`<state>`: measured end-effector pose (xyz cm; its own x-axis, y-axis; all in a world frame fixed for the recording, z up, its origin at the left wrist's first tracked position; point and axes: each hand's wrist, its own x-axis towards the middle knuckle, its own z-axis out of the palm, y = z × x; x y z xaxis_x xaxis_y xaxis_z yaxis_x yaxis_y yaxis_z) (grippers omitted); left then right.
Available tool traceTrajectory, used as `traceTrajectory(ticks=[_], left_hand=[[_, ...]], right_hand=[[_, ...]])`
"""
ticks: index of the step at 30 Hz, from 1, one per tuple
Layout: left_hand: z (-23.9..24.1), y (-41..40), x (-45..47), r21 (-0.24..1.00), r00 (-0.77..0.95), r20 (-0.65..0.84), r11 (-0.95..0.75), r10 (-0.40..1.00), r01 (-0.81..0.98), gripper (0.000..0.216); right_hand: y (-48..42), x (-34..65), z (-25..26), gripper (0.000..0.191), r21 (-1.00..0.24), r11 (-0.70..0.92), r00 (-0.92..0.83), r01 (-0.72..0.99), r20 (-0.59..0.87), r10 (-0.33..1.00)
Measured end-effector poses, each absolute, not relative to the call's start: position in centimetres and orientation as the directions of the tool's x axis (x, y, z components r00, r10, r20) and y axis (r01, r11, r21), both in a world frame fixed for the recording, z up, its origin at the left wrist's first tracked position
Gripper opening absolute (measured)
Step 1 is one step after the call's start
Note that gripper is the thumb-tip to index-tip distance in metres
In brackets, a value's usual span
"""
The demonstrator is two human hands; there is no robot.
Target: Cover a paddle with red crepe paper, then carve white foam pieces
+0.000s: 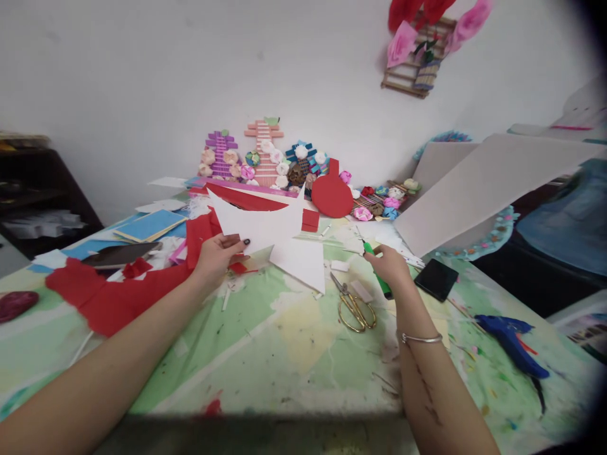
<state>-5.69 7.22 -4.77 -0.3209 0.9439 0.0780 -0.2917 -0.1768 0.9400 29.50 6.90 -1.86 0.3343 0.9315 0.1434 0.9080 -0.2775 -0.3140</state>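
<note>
Pinching a white cut-out sheet (265,230) is the left hand (215,256); the right hand (391,265) grips a green cutter (379,278), scissors (353,306) just left of it

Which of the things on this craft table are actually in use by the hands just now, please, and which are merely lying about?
In use:
- white pointed paper cut-out, held by the left hand
- green-handled craft knife, gripped by the right hand

Lying about:
- gold-handled scissors
- blue glue gun
- black phone
- red paper sheet
- round red paper shape
</note>
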Motion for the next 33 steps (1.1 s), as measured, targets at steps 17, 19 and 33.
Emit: traceTrajectory(ticks=[17, 19, 33], left_hand=[[-4.7, 7.3, -5.6, 0.959, -0.34, 0.048, -0.139, 0.939, -0.248, 0.02], [-4.8, 7.3, -5.5, 0.959, -0.343, 0.052, -0.143, 0.938, -0.245, 0.021], [-5.0, 7.4, -5.7, 0.967, -0.316, 0.031, -0.108, 0.948, -0.229, 0.019]], right_hand=[[8.4, 30.7, -5.4, 0.031, -0.188, -0.287, 0.324, 0.94, 0.215, 0.921], [8.6, 29.3, -5.5, 0.029, -0.184, -0.144, 0.19, 0.972, 0.26, 0.947], [8.6, 27.1, -6.4, 0.018, -0.302, 0.152, -0.075, 0.941, 0.253, 0.965]])
